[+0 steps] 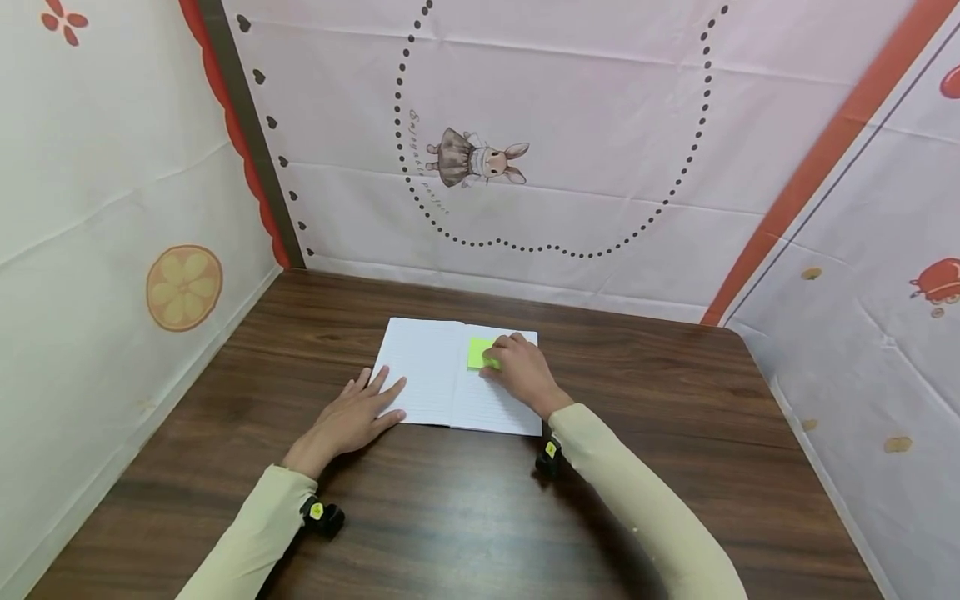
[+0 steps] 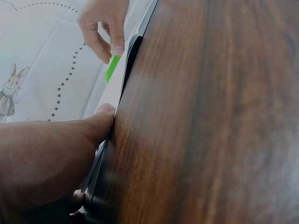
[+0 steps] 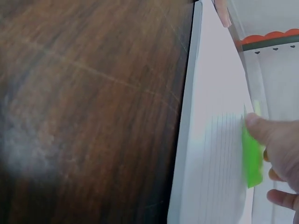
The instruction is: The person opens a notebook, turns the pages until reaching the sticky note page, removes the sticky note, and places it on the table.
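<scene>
An open lined notebook (image 1: 420, 367) lies on the brown wooden table. On its right-hand page is a bright yellow-green sticky note pad (image 1: 475, 353). My right hand (image 1: 523, 375) pinches the pad at its right side with bent fingers and thumb, covering part of it. In the right wrist view the thumb (image 3: 259, 126) touches the green pad (image 3: 252, 161), whose sheets look slightly blurred. With fingers spread, my left hand (image 1: 347, 423) rests at the notebook's lower left corner. In the left wrist view its thumb (image 2: 100, 122) lies on the page edge.
The wooden table top (image 1: 465, 517) extends around the notebook on all sides. Printed white cloth walls (image 1: 600, 150) enclose the table at the back, left and right. A small black camera is strapped at each wrist, beside the cream sleeves (image 1: 637, 492).
</scene>
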`<state>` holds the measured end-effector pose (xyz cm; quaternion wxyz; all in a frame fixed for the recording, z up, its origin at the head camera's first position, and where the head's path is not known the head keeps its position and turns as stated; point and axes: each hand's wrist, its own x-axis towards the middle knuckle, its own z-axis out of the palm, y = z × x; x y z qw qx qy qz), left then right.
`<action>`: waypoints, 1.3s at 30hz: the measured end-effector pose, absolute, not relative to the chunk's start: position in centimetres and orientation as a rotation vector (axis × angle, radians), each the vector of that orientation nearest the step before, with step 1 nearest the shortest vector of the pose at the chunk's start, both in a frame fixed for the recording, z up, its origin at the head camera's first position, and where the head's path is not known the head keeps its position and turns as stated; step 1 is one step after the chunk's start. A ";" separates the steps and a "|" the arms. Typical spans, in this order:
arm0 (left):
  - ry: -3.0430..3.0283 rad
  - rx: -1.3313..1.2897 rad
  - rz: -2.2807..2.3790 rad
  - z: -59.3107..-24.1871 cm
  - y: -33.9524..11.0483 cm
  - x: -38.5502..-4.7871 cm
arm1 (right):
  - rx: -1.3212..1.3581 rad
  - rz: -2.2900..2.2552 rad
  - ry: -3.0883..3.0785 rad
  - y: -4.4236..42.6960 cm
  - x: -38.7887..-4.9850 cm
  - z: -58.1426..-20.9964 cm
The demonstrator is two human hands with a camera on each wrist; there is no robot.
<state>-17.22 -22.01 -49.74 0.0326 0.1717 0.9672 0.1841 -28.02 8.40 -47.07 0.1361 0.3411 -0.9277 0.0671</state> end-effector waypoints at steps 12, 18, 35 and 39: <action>2.963 0.533 0.582 -49.6 -21.3 -17.6 | 0.985 0.242 -2.532 9.6 -28.2 -47.5; 2.958 0.543 0.591 -49.7 -21.2 -17.6 | 0.978 0.259 -2.477 10.2 -28.3 -47.3; 2.984 0.530 0.560 -49.9 -21.9 -17.5 | 0.952 0.355 -2.182 16.9 -27.7 -46.1; 2.988 0.525 0.558 -49.8 -22.2 -17.4 | 0.911 0.309 -2.199 19.7 -27.2 -46.2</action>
